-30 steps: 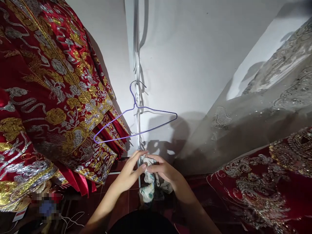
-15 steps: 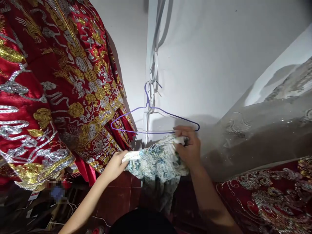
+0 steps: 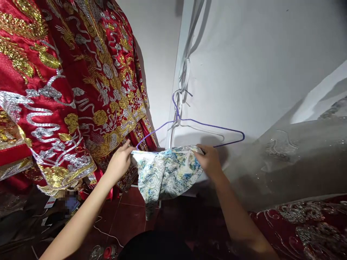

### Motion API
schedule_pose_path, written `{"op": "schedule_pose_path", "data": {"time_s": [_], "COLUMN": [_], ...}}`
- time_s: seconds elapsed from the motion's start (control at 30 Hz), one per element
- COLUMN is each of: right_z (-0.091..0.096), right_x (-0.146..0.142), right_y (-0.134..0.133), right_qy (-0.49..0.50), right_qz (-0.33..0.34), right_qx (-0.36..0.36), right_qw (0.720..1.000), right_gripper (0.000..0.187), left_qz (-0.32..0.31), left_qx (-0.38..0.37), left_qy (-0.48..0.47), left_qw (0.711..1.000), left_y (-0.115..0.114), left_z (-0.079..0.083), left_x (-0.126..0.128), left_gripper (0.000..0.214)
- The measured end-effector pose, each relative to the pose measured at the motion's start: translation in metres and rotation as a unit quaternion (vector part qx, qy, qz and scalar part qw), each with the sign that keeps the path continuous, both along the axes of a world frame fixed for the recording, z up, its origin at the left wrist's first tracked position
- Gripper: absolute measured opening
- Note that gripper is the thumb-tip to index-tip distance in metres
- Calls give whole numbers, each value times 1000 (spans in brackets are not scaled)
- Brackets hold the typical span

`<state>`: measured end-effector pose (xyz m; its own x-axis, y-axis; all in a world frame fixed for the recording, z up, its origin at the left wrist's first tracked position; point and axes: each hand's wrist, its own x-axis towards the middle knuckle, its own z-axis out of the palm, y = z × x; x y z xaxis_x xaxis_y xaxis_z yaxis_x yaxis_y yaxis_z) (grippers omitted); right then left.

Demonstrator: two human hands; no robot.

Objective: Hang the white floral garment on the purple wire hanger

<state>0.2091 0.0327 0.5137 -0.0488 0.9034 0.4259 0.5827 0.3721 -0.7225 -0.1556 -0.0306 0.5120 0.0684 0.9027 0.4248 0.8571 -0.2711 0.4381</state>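
Note:
A white garment (image 3: 170,173) with a blue, green and yellow swirled print is stretched between my two hands. My left hand (image 3: 120,159) grips its top left corner, and my right hand (image 3: 208,159) pinches its top edge on the right. The purple wire hanger (image 3: 214,125) hangs by its hook from a white ring on the wall, tilted a little. Its lower bar is mostly hidden behind the garment's top edge, close to both hands. Whether the cloth lies over the bar or only in front of it, I cannot tell.
Red robes (image 3: 89,86) with gold and silver embroidery hang at the left. A sheer sequined fabric (image 3: 298,155) and dark red beaded cloth (image 3: 311,227) are at the right. Cables and small items lie on the red tiled floor (image 3: 130,213) at lower left.
Both hands have raised the garment to the hanger's lower bar and spread its top edge wider. The hanger has tilted, its left end lower. The view has shifted left.

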Motion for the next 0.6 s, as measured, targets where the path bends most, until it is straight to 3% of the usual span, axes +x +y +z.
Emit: {"op": "schedule_pose_path", "data": {"time_s": [0.07,0.13,0.23,0.33,0.4,0.47,0.5,0.53,0.6], "right_z": [5,6,2,3,9,21,30,39,61], "right_x": [0,-6,-18,-17,-4,18,31,45,72], "right_y": [-4,-9,-20,-34,-42,-45,-45,-43,-36], "right_qy": [-7,-8,11,33,71,121,135,139,106], "right_qz": [-7,5,34,48,-15,-125,-163,-182,-155], "right_qx": [-6,-9,-9,13,108,210,226,214,128], "right_qw": [1000,1000,999,998,991,962,951,950,974], "right_gripper": [14,17,15,23,36,56,64,70,61], "left_qz": [31,23,-41,-118,-151,-169,-182,-200,-243], "left_qx": [26,31,40,44,29,13,1,-17,-68], "left_qy": [-47,-92,-135,-129,-102,-84,-85,-94,-136], "left_qw": [998,995,989,984,983,982,980,975,958], "left_y": [8,17,32,43,45,44,42,40,37], "left_z": [17,35,53,60,64,69,73,78,87], "left_x": [12,29,54,66,64,58,56,53,50], "left_gripper": [41,42,43,41,39,37,35,33,31]}}
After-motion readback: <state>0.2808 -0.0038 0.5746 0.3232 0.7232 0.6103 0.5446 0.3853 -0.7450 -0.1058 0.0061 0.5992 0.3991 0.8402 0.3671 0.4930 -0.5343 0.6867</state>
